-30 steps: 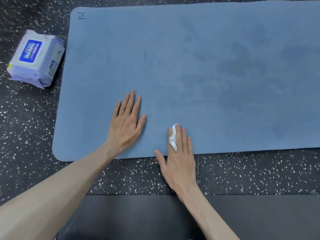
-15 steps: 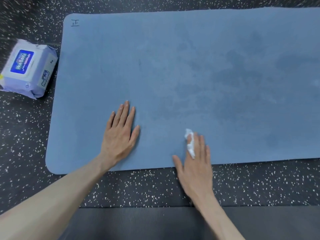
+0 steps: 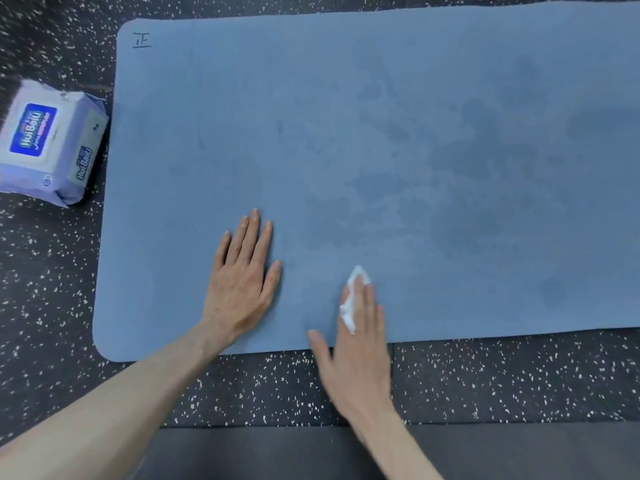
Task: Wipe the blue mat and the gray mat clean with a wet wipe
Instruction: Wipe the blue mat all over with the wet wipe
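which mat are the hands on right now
The blue mat: left hand and right hand with the wet wipe press on it; the gray mat lies untouched.

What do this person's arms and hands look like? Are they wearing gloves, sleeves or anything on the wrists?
Both forearms are bare as far as the picture shows: no sleeves in view. The left hand and right hand have no gloves, and I see no rings, watch or bracelet. The fingers are long and slim, with short, unpainted nails on the left hand. The right hand is somewhat blurred, so small details there cannot be made out.
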